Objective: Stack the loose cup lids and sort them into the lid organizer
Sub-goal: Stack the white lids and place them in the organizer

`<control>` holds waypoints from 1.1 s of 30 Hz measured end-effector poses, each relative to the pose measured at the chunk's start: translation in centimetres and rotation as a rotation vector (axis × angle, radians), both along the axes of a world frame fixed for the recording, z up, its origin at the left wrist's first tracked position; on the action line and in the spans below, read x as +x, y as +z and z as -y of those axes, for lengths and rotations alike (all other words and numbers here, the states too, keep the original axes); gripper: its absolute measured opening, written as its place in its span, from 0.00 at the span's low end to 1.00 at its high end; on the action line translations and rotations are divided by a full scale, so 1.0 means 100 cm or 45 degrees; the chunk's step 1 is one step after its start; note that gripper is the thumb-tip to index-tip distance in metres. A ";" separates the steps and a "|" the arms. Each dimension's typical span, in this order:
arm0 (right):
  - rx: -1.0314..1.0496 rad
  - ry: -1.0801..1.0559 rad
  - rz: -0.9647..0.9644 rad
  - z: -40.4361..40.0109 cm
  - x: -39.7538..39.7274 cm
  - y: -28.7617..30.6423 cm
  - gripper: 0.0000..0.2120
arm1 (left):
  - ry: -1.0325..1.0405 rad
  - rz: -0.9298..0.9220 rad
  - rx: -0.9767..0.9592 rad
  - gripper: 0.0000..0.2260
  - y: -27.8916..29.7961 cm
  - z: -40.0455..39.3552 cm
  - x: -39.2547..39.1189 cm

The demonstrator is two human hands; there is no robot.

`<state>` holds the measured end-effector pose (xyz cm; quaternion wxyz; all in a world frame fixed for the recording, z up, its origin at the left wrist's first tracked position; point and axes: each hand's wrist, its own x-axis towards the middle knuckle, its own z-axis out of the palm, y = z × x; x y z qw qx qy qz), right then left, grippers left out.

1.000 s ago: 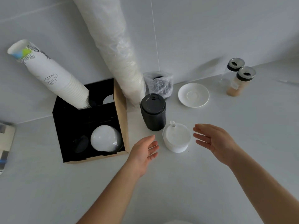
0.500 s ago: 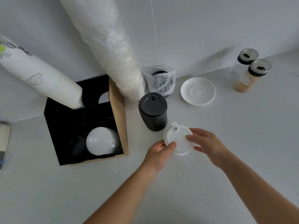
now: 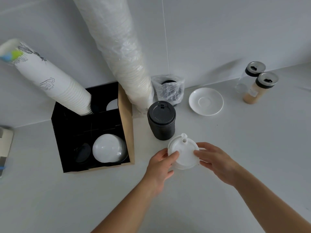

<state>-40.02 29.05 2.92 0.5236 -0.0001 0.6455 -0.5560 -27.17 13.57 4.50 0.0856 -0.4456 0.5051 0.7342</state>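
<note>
From your head camera, both of your forearms reach up from the bottom edge and meet at the white lids [image 3: 183,153], a short stack just in front of the black cup [image 3: 161,121] on the counter [image 3: 235,148]. Your left hand [image 3: 161,165] grips the stack's left rim, thumb on top and fingers [image 3: 168,174] curled beneath. Your right hand [image 3: 217,161] pinches the right rim, fingertips laid on the top lid. Whether the stack rests on the counter or is lifted, you cannot tell. The organizer [image 3: 94,130], a black box with brown card sides, stands well to the left of your hands; its near right compartment holds white lids, its near left one black lids. A saucer [image 3: 206,101] lies beyond the cup.
</note>
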 end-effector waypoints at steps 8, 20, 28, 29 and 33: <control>-0.140 0.087 -0.110 0.017 0.030 0.035 0.26 | 0.063 -0.151 -0.195 0.27 0.030 0.019 0.042; -0.262 0.199 -0.305 0.067 0.069 0.103 0.32 | 0.064 -0.410 -0.343 0.28 0.090 0.065 0.089; -0.297 0.080 -0.383 0.115 0.078 0.136 0.27 | 0.274 -0.507 -0.313 0.35 0.116 0.098 0.104; -0.300 0.063 -0.387 0.122 0.079 0.140 0.26 | 0.294 -0.513 -0.311 0.35 0.119 0.100 0.106; -0.326 0.004 -0.374 0.149 0.082 0.153 0.20 | 0.347 -0.506 -0.281 0.38 0.125 0.106 0.110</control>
